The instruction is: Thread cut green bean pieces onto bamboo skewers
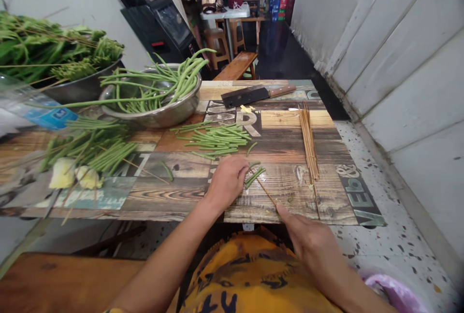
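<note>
My right hand [313,243] grips the lower end of a thin bamboo skewer [267,191], which points up and left. My left hand [228,177] is closed in a pinch at the skewer's far end, on a green bean piece mostly hidden by the fingers. Short cut green bean pieces [255,177] lie across the skewer beside those fingertips. Just beyond my left hand a pile of cut green beans [221,139] rests on the wood-patterned table [188,187]. A bundle of bamboo skewers [308,144] lies to the right.
A cleaver [250,94] with a wooden handle lies at the table's far side. Long beans fill a steel bowl [155,117]; leafy greens [54,52] heap in a larger basin. Skewered bean bunches [112,156] and yellowish-white pieces [63,173] sit at left.
</note>
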Demonstrator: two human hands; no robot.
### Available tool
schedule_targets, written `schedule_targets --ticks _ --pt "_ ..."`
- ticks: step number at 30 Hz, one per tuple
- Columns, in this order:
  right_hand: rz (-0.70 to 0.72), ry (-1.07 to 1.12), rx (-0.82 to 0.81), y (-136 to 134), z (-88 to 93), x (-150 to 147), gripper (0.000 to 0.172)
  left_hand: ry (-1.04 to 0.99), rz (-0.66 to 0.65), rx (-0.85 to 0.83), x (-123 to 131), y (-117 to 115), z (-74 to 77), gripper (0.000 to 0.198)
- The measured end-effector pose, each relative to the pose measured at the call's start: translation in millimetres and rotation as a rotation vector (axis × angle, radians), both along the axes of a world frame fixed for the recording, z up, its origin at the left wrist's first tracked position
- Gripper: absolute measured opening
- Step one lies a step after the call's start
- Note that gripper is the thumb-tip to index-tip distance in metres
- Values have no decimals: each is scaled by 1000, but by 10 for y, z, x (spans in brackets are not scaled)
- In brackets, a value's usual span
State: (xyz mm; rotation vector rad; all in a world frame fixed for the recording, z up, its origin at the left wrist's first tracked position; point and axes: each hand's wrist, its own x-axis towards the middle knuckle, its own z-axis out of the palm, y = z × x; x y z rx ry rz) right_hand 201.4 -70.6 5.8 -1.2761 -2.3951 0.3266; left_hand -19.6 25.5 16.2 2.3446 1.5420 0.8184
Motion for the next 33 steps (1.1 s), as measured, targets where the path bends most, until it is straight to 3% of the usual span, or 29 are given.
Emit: schedule_targets --ticks 6,10,15,19,26,33 --pt "-25 -210 23 133 90 -181 44 -24 -6 12 20 17 -9 20" --pt "-37 -293 -24 170 163 -229 43 -41 -11 0 -83 -7 70 21" --pt "-57 -209 49 150 96 -175 40 -9 146 152 -486 -125 257 21" --pt "-54 -84 110 105 19 -110 38 185 34 87 -655 -180 251 22" --pt "-41 50 115 -57 -89 38 39 175 151 27 -428 -116 20 16" --pt "-62 119 90 -204 -123 239 39 41 125 -8 16 -67 -4 10"
